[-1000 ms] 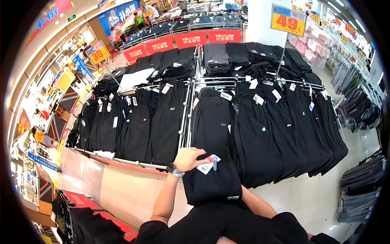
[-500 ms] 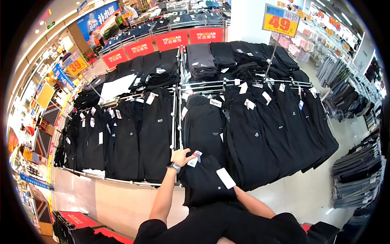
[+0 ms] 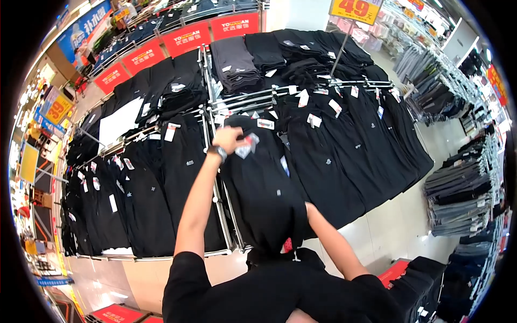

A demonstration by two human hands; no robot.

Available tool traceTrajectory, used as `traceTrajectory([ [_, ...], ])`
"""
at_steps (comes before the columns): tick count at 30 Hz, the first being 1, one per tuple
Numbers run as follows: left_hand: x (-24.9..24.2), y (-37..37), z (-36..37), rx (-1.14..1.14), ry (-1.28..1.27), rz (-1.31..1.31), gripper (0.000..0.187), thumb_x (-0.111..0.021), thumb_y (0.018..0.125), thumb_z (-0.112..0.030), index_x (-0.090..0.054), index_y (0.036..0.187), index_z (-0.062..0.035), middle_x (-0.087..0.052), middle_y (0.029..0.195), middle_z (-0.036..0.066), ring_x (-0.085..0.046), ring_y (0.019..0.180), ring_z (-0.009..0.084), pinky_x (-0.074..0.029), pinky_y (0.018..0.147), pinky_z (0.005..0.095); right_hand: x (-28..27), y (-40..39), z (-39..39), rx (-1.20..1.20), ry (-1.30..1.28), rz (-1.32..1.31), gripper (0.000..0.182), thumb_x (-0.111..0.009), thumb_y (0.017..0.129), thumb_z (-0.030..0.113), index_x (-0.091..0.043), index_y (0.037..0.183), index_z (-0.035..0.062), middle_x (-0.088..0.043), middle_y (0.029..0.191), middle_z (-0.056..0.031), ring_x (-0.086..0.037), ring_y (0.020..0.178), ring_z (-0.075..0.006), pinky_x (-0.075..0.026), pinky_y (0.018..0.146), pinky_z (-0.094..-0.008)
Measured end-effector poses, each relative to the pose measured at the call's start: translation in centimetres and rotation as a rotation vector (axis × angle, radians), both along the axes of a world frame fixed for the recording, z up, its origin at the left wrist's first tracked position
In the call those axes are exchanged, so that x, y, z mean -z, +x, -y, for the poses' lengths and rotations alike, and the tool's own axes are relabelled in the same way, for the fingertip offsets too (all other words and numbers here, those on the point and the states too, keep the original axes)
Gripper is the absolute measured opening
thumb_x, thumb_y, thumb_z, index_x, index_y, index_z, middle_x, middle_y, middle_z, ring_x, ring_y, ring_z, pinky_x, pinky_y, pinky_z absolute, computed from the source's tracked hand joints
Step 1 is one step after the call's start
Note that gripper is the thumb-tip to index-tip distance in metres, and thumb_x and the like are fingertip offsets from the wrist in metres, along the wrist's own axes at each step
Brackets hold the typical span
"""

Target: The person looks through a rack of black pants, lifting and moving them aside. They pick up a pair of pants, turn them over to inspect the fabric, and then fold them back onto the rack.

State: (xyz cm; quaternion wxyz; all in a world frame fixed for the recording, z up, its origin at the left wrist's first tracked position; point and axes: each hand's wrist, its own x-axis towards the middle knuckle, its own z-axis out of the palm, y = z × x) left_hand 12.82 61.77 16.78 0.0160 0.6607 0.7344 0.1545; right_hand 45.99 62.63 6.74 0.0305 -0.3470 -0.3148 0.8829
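Gripping the top of a pair of black trousers, the left hand closes its fingers on the waistband beside a white tag, up against the metal rack. More black trousers hang left and right along the rail, and folded stacks lie on the far shelf. The right hand is hidden under the trousers, so its fingers cannot be told.

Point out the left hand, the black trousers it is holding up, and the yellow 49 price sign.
left hand (image 3: 228, 139): head view, back of the hand.
black trousers (image 3: 266, 199): head view, middle of the hanging fabric.
yellow 49 price sign (image 3: 355, 9): head view, its yellow face.
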Motion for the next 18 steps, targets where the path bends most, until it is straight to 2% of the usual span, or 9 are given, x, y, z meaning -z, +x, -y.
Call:
traceTrajectory([
  [1, -0.6, -1.3, -2.0, -0.033, 0.013, -0.046, 0.049, -0.067, 0.073, -0.058, -0.067, 0.095, -0.0138, -0.067, 0.083, 0.008, -0.063, 0.086, 0.0291, -0.041, 0.085, 0.0468, 1.1, -0.2, -1.5, 0.053, -0.033, 0.054, 0.064, -0.045, 0.096, 0.046, -0.033, 0.141, 0.0015, -0.036, 0.145, -0.0166, -0.038, 0.131, -0.0286, -0.032, 0.108, -0.0420],
  [4, -1.2, -1.7, -3.9, -0.207, 0.260, -0.212, 0.069, -0.072, 0.071, -0.050, -0.050, 0.130, -0.0208, -0.050, 0.126, 0.013, -0.047, 0.118, 0.0298, -0.026, 0.105, 0.0518, 3.9, 0.1, -4.4, 0.163, -0.102, 0.189, 0.065, -0.046, 0.096, 0.047, -0.033, 0.141, 0.0017, -0.035, 0.146, -0.0167, -0.038, 0.132, -0.0293, -0.032, 0.108, -0.0430],
  [6, 2.0, -1.0, -3.8, -0.281, 0.360, -0.159, 0.071, -0.071, 0.075, -0.046, -0.044, 0.136, -0.0209, -0.045, 0.132, 0.015, -0.043, 0.122, 0.0320, -0.023, 0.107, 0.0533, 5.8, 0.2, -4.4, 0.173, -0.112, 0.229, 0.066, -0.046, 0.095, 0.047, -0.033, 0.141, 0.0017, -0.035, 0.146, -0.0168, -0.038, 0.132, -0.0296, -0.032, 0.108, -0.0433],
  [8, 5.9, 1.7, -1.1, -0.331, 0.378, -0.017, 0.069, -0.068, 0.079, -0.040, -0.040, 0.139, -0.0182, -0.039, 0.138, 0.018, -0.039, 0.125, 0.0370, -0.025, 0.107, 0.0519, 7.5, 1.0, -3.0, 0.011, 0.205, 0.454, 0.076, -0.040, 0.093, 0.060, -0.031, 0.143, 0.0040, -0.032, 0.148, -0.0193, -0.033, 0.135, -0.0345, -0.029, 0.109, -0.0485],
  [9, 7.5, 3.7, 1.2, -0.352, 0.376, 0.112, 0.069, -0.066, 0.081, -0.036, -0.037, 0.141, -0.0156, -0.037, 0.139, 0.020, -0.037, 0.127, 0.0389, -0.027, 0.107, 0.0498, 8.1, 1.4, -2.0, -0.015, 0.277, 0.464, 0.076, -0.046, 0.091, 0.060, -0.034, 0.141, 0.0050, -0.037, 0.144, -0.0202, -0.038, 0.131, -0.0345, -0.032, 0.105, -0.0494],
  [10, 10.5, 5.3, 3.5, -0.362, 0.377, 0.124, 0.069, -0.064, 0.083, -0.033, -0.035, 0.142, -0.0128, -0.036, 0.140, 0.022, -0.036, 0.127, 0.0403, -0.028, 0.106, 0.0497, 8.1, 1.6, -1.0, -0.043, 0.348, 0.478, 0.070, -0.052, 0.089, 0.057, -0.041, 0.136, 0.0054, -0.046, 0.137, -0.0180, -0.046, 0.123, -0.0307, -0.037, 0.099, -0.0499],
  [13, 14.3, 11.8, 11.5, -0.446, 0.178, 0.417, 0.066, -0.064, 0.082, -0.027, -0.037, 0.139, -0.0070, -0.036, 0.137, 0.029, -0.039, 0.125, 0.0440, -0.034, 0.105, 0.0466, 13.3, 2.5, 0.9, 0.126, 0.683, 0.489, 0.061, -0.072, 0.083, 0.033, -0.047, 0.123, -0.0066, -0.065, 0.107, -0.0148, -0.060, 0.100, -0.0198, -0.046, 0.089, -0.0288],
  [15, 16.2, 16.3, 15.7, -0.518, 0.171, 0.532, 0.066, -0.065, 0.081, -0.025, -0.038, 0.137, -0.0061, -0.035, 0.137, 0.028, -0.038, 0.126, 0.0437, -0.035, 0.105, 0.0456, 13.5, 2.5, 1.8, 0.154, 0.780, 0.460, 0.060, -0.073, 0.082, 0.029, -0.048, 0.121, -0.0090, -0.064, 0.108, -0.0179, -0.062, 0.101, -0.0232, -0.048, 0.088, -0.0316],
  [18, 15.8, 21.3, 19.5, -0.739, -0.071, 0.588, 0.078, -0.070, 0.078, -0.028, -0.030, 0.141, -0.0071, -0.027, 0.142, 0.028, -0.037, 0.126, 0.0452, -0.035, 0.105, 0.0454, 12.9, 1.9, 2.6, 0.135, 0.982, 0.666, 0.050, -0.078, 0.072, 0.027, -0.060, 0.104, -0.0081, -0.067, 0.099, -0.0210, -0.066, 0.092, -0.0276, -0.050, 0.082, -0.0333],
])
